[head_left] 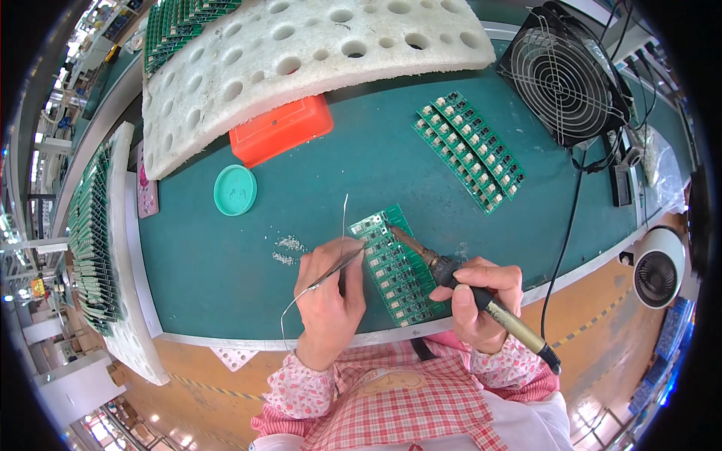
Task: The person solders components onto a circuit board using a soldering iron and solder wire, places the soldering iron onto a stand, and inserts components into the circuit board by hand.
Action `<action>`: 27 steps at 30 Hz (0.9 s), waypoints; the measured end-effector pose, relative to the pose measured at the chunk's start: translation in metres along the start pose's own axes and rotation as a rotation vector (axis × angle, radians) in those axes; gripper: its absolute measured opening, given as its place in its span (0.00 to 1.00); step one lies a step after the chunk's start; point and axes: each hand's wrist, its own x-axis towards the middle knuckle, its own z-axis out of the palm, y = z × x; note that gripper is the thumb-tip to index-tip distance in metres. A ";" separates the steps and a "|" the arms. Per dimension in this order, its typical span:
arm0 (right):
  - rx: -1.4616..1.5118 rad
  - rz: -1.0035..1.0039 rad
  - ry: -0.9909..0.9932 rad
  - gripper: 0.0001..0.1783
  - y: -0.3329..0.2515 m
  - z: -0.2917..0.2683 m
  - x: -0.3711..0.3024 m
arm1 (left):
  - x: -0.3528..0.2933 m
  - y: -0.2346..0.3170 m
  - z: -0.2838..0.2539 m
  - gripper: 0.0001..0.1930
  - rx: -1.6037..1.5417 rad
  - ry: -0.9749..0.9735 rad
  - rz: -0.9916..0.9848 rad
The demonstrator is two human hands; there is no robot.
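A green circuit board panel [396, 279] with rows of small white and black parts lies on the mat in front of me. My left hand [329, 295] is closed around metal tweezers [329, 272], whose points reach the panel's left edge. A thin solder wire [345, 214] runs up from the same hand, and its other end loops down by the wrist. In a pen-like grip, my right hand [485, 297] holds a soldering iron [519, 325]. Its tip is at the panel's upper end; whether it touches a joint I cannot tell.
Small silvery bits [287, 248] lie left of my hands, near a round turquoise dish [235, 190]. Behind are a red-orange box [289, 129] and white perforated foam [301, 56]. More board panels [470, 150] lie right, beside a black fan [565, 86]. A cable [571, 233] hangs at right.
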 end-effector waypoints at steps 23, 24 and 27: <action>0.282 0.185 -0.065 0.13 -0.010 0.014 0.027 | 0.002 0.002 -0.004 0.12 0.000 -0.024 -0.005; 0.290 0.193 -0.063 0.13 -0.010 0.015 0.027 | 0.002 0.002 -0.003 0.12 -0.002 -0.025 -0.006; 0.299 0.193 -0.052 0.13 -0.010 0.014 0.026 | 0.001 -0.001 -0.002 0.12 -0.002 -0.025 0.004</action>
